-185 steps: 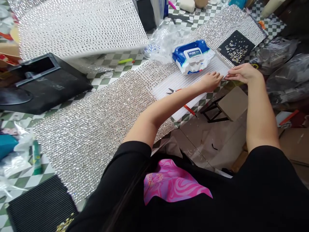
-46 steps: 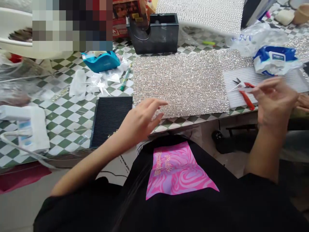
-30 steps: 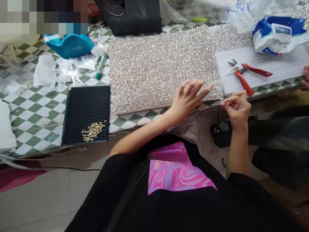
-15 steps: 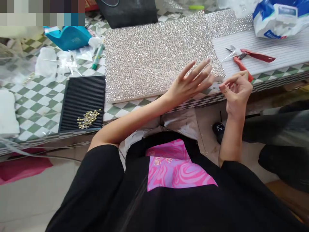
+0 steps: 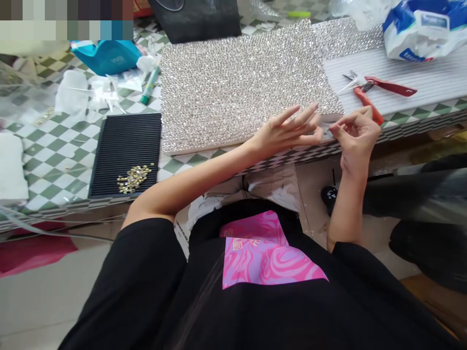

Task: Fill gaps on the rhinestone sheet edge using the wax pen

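Observation:
My left hand (image 5: 290,129) hovers at the front edge of a board covered in sparkling rhinestones (image 5: 233,87), fingers spread and nothing visible in them. Just to its right, my right hand (image 5: 355,133) is closed in a pinch at the table's edge. Whatever its fingertips hold, if anything, is too small to make out. Behind that hand lie red-handled pliers (image 5: 390,86) on a white ribbed board (image 5: 419,80).
A black ribbed tray (image 5: 124,141) at left carries a pile of gold-set stones (image 5: 133,179). Nearby are a green tube (image 5: 150,85) and a teal pouch (image 5: 109,57). A blue-and-white plastic pack (image 5: 416,31) stands at the back right of the checkered table (image 5: 65,150).
My left hand has lowered slightly and turned, its fingers now closer to my right hand. The right hand keeps its pinch in nearly the same place.

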